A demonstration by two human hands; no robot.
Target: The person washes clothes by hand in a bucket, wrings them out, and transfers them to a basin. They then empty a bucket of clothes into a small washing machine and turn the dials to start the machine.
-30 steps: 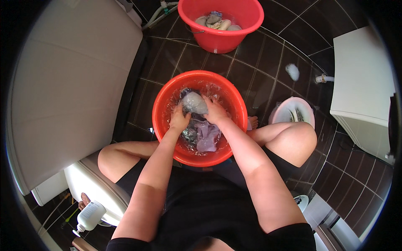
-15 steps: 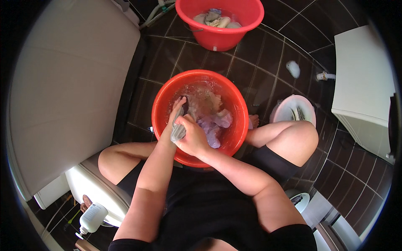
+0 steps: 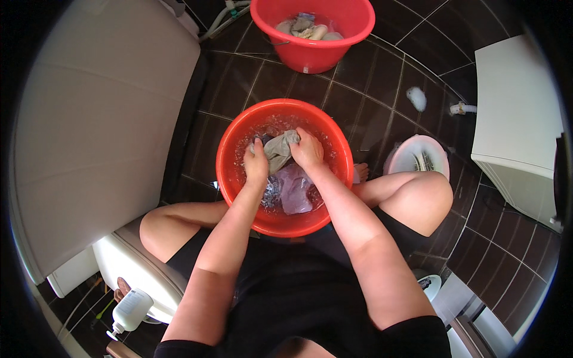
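Over the water in the orange-red basin (image 3: 285, 230), between my legs, a wet grey cloth (image 3: 279, 152) is stretched between my hands. My left hand (image 3: 256, 162) grips its left end, next to a dark patch of fabric. At the other end my right hand (image 3: 306, 149) has its fingers closed on the cloth. Below it a lilac cloth (image 3: 295, 190) floats in the sudsy water. Whether the grey cloth is a sock or another small garment, I cannot tell.
Beyond the basin stands a red bucket (image 3: 305, 58) holding several pieces of laundry. At right are a pink-rimmed bowl (image 3: 444, 160), a lump of white foam (image 3: 416, 99) and a white cabinet (image 3: 518, 107). A white pump bottle (image 3: 132, 309) is at lower left.
My hands were pressed together around the grey cloth at the basin's left. Now they are apart, my right hand having moved right and away, and the cloth is spread between them.
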